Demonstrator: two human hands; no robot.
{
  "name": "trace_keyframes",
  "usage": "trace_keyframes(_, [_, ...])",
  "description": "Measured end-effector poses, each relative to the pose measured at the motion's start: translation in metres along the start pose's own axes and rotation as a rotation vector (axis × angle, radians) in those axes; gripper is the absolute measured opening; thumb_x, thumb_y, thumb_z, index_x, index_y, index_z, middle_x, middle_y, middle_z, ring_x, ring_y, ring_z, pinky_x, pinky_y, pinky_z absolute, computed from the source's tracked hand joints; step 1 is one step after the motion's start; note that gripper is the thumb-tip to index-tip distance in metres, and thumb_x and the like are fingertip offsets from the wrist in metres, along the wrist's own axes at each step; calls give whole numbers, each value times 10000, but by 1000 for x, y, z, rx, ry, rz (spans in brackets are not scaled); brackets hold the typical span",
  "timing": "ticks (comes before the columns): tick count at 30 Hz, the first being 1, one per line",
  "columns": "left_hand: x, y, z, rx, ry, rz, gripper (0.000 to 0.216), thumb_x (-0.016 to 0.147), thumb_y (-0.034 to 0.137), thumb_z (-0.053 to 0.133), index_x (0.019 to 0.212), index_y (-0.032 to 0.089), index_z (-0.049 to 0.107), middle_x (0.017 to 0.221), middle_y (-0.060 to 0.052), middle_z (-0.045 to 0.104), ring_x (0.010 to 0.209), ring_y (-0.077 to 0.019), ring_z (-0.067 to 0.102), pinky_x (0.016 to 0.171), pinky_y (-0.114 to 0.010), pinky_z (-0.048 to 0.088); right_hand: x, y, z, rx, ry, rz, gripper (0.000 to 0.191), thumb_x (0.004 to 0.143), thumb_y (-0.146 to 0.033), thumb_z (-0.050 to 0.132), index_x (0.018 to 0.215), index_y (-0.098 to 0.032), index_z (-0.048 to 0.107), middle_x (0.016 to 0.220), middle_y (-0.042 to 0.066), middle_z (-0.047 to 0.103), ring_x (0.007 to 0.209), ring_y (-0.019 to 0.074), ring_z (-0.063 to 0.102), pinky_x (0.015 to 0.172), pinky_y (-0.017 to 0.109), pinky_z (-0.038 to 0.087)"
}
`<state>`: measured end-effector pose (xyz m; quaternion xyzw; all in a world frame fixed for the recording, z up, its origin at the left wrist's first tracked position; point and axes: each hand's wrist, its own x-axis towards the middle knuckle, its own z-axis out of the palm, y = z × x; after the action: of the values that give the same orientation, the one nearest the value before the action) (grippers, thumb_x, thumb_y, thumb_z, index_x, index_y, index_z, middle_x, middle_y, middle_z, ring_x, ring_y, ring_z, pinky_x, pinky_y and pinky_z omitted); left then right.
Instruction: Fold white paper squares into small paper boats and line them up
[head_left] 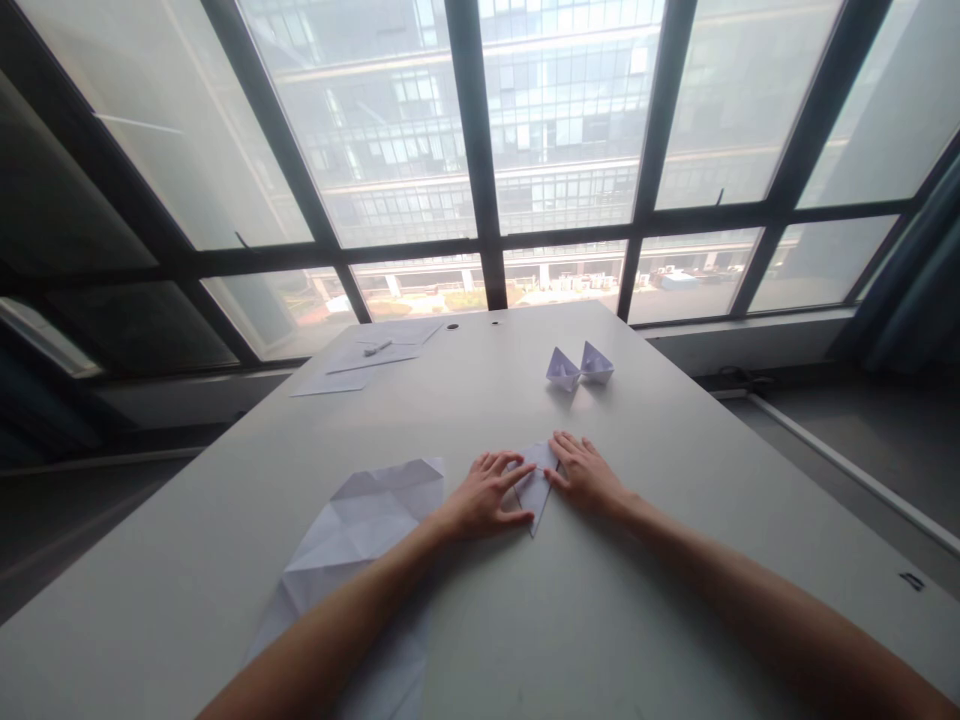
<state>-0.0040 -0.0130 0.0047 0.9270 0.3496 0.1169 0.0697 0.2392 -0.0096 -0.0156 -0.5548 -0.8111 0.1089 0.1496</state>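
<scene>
Paper (534, 492), folded, between side edges of surface (660, 440). Left hand (482, 497): fingers spread over it. Right hand (589, 474): fingers nearly together. Step: creasing, apparently; next move likely calls for firm pressing.

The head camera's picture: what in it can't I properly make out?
All in the head view:
Small folded paper: its sides are partly covered by the left hand and right hand.
Large creased sheet: the left forearm hides part; the bottom edge cuts it off.
Small object on the far sheets: too small to identify.
Dark item at right: likewise too small.
</scene>
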Motion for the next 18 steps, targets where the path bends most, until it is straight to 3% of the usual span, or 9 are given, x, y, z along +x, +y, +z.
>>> trace_keyframes(11, [0, 3, -2, -6, -26, -10, 657, 849, 593, 638, 1437, 344, 481, 1462, -97, 449, 1368, -318, 380, 1167, -549, 199, -1, -1, 0, -40, 41, -20, 602, 957, -460, 466, 1473, -154, 421, 1558, 162, 354, 1447, 278, 285, 1184, 453, 173])
trace_keyframes(18, [1, 3, 0, 7, 52, -29, 506, 879, 403, 649, 1372, 344, 554, 1486, -60, 431, 1372, -300, 378, 1163, -502, 250, -3, -3, -5, -68, 128, -30, 535, 930, -470, 529, 1368, -163, 541, 1413, 158, 495, 1317, 287, 392, 1125, 378, 281])
